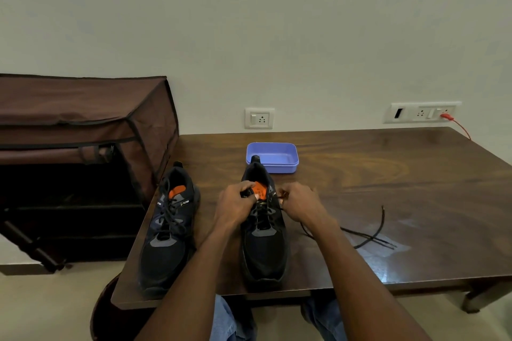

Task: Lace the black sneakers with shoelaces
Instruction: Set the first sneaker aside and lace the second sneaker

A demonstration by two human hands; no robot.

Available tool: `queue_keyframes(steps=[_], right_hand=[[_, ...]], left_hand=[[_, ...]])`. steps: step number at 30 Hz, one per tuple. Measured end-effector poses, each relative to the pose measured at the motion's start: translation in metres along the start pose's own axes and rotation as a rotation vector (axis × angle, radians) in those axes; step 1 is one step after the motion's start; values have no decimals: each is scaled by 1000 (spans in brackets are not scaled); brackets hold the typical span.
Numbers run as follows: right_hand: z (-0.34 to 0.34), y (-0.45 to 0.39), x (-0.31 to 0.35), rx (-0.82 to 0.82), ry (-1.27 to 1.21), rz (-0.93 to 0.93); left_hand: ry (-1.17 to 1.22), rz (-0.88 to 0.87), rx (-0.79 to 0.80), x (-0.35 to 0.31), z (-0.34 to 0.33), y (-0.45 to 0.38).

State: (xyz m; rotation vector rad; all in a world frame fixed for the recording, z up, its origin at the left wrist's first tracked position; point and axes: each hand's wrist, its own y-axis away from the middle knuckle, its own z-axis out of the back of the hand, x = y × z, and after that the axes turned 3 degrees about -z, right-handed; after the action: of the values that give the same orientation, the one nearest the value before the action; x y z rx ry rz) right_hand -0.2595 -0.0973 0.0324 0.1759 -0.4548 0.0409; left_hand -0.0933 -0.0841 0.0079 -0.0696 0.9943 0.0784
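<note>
Lacing is well under way on the right-hand sneaker [264,230], which sits toe toward the person near the front edge of the wooden table [415,174]. Its partner, the left-hand sneaker [169,230], stands just beside it and already looks threaded all the way up, crossings showing over its tongue.

Now to the hands. The left hand [235,205] is curled over the collar of the shoe being worked on, fingers bent at the top eyelets by the orange insole; it seems to be gripping the shoe's edge or a bit of lace there, though exactly which I cannot tell. The right hand [300,203] is closed in a pinch at the opposite side of the collar, and a thin dark bit of shoelace [368,235] appears to run out from under it. The loose length trails away across the table to the right, looping back on itself, one tip pointing up toward the far edge.

So, my read: lower rows crossed, upper eyelets being done, this second shoe in its last stretch. Next, the pinched tip needs steering into the right hole while the other hand keeps the collar steady, then slack drawn through from that long tail.

Behind the shoe sits a shallow blue box [273,158], with a brown fabric shoe rack [83,119] off to the left.
</note>
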Motion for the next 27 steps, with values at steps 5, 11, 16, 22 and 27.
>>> queue_keyframes(steps=[5, 11, 16, 22, 27], right_hand=[[4, 3, 0, 153, 36, -47], [32, 24, -1, 455, -620, 37], [35, 34, 12, 431, -934, 269], [23, 16, 10, -182, -609, 13], [38, 5, -27, -328, -134, -313]], left_hand=[[23, -19, -24, -2, 6, 6], [245, 168, -213, 2, 20, 5], [796, 367, 463, -2, 38, 16], [1038, 212, 689, -5, 48, 23], [991, 361, 288, 5, 55, 14]])
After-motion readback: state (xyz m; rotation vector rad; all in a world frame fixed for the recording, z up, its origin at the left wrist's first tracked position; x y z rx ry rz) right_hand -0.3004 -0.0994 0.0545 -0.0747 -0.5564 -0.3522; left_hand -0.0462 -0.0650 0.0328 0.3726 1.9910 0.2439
